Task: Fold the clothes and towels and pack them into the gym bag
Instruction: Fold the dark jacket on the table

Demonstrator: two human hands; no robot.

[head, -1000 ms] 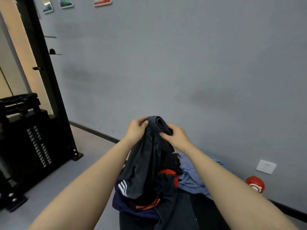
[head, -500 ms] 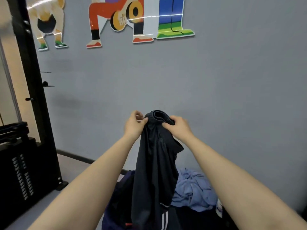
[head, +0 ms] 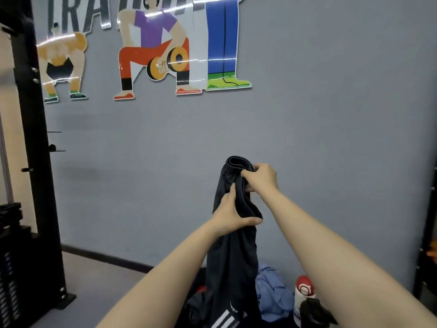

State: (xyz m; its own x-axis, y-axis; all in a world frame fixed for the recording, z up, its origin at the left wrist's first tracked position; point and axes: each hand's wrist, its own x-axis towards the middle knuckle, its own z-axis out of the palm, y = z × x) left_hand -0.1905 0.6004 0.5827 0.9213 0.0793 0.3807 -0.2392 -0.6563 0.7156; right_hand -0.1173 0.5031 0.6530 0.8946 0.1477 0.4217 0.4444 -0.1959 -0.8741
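Observation:
A dark navy garment (head: 233, 252) with white stripes near its lower end hangs straight down in front of the grey wall. My right hand (head: 261, 177) pinches its bunched top edge. My left hand (head: 233, 215) grips the cloth a little lower, its thumb across the front. Below, a pile of dark clothes (head: 196, 308) lies under the hanging garment, with a crumpled light blue cloth (head: 272, 293) to its right. No gym bag can be made out.
A white bottle with a red cap (head: 303, 294) stands right of the blue cloth, a black item (head: 314, 311) in front of it. A black weight-stack machine (head: 26, 209) fills the left side. The grey wall (head: 331, 138) carries cartoon athlete decals.
Both hands raised the dark garment clear of the pile. My left hand slid from the top edge down to a lower grip. The view tilted upward.

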